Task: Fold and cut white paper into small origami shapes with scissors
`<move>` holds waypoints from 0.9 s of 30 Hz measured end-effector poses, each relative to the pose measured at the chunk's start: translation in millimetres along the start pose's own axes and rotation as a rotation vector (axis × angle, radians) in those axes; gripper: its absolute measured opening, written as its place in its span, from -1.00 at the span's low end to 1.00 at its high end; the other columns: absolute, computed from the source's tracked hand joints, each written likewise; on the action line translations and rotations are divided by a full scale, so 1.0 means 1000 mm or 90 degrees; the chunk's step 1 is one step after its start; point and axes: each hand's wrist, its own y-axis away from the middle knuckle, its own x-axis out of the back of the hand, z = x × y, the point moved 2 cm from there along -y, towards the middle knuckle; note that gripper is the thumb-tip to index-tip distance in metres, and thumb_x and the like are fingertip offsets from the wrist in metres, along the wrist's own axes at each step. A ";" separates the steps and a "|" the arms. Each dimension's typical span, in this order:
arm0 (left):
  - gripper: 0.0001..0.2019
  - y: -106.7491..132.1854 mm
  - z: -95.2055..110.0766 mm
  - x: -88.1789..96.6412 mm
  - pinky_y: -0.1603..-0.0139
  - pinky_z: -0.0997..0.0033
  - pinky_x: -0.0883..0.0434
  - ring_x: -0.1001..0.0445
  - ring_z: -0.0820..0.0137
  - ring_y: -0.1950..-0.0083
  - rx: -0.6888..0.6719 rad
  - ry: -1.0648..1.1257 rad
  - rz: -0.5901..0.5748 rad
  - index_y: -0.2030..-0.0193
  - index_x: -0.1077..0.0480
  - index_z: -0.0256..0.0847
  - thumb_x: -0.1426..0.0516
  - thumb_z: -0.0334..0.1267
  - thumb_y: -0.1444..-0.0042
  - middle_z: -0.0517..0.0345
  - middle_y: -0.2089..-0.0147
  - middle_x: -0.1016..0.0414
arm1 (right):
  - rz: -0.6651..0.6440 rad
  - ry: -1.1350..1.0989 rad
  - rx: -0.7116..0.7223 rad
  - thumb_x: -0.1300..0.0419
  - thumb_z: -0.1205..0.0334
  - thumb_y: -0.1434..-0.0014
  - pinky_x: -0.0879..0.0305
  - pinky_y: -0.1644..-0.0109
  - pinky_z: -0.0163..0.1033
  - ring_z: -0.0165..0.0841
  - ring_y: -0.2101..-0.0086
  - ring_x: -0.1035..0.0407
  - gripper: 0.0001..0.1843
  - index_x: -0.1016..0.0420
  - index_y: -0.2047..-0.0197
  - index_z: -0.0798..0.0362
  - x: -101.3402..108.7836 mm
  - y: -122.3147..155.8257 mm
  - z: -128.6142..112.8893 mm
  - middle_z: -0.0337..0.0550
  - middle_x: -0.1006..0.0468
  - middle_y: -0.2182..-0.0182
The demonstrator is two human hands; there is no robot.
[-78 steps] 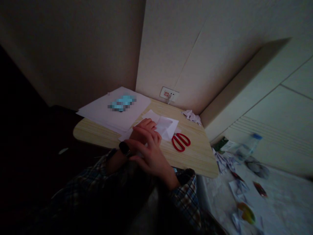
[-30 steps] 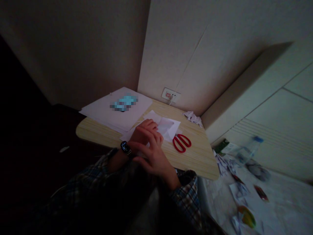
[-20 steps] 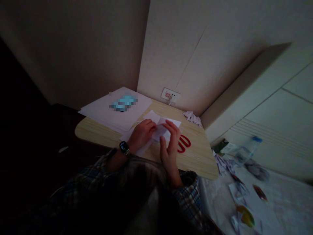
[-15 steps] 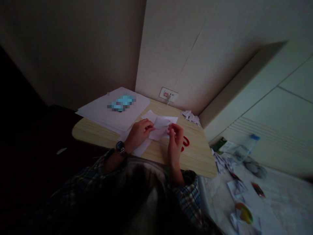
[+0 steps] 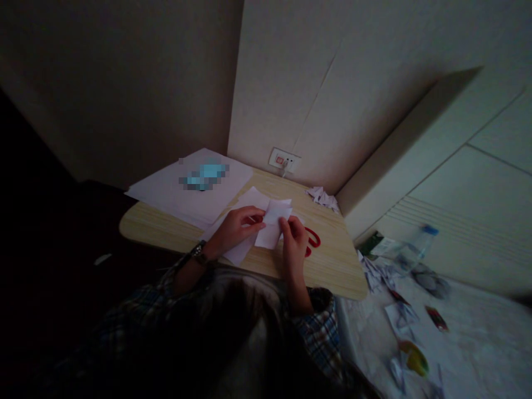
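Observation:
A small folded piece of white paper (image 5: 272, 230) is held up just above the table, with a crease across it. My left hand (image 5: 235, 230) closes thumb and fingertips at its left edge. At its right side, my right hand (image 5: 295, 241) pinches it between thumb and fingers. Beneath and behind my hands lies another white sheet (image 5: 241, 254), partly covered by my left hand. Red-handled scissors (image 5: 315, 237) rest on the table just right of my right hand, their blades hidden.
On the wooden table (image 5: 332, 266), a stack of large white paper (image 5: 166, 191) bears a blurred bluish object (image 5: 208, 173). Folded paper pieces (image 5: 323, 198) lie by the wall socket (image 5: 285, 160). To the right, a bed-like surface holds more folded paper (image 5: 376, 274) and a clear bottle (image 5: 419, 244).
The small paper has turned from lying wide between my hands to standing more upright and narrower. My right hand has shifted its grip slightly. The view has moved a little.

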 end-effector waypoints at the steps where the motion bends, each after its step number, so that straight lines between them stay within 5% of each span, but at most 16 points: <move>1: -0.75 0.000 0.001 0.000 0.16 0.35 -0.51 -0.52 0.36 0.25 0.005 0.020 -0.004 0.22 -0.51 -0.29 -0.22 -0.19 0.03 0.01 0.22 -0.56 | 0.001 -0.004 -0.008 -0.20 0.08 -0.08 -0.22 0.31 -0.33 -0.41 0.42 -0.28 -0.78 -0.44 0.39 0.07 -0.001 0.000 -0.001 -0.30 -0.45 0.48; 7: -0.79 0.001 0.005 -0.002 0.13 0.36 -0.50 -0.53 0.34 0.21 0.009 0.064 -0.034 0.31 -0.51 -0.28 -0.25 -0.18 0.04 0.04 0.24 -0.55 | -0.056 -0.083 -0.097 -0.28 0.12 0.03 -0.29 0.31 -0.30 -0.37 0.40 -0.36 -0.75 -0.51 0.29 0.09 -0.006 0.000 0.001 -0.26 -0.54 0.44; 27: -0.86 -0.002 0.004 0.004 0.17 0.38 -0.47 -0.52 0.33 0.27 0.018 0.078 -0.023 0.41 -0.52 -0.27 -0.25 -0.23 0.08 0.10 0.35 -0.57 | -0.059 -0.107 -0.138 -0.32 0.12 0.10 -0.32 0.29 -0.26 -0.32 0.39 -0.41 -0.73 -0.55 0.31 0.08 -0.009 0.000 -0.003 -0.22 -0.60 0.42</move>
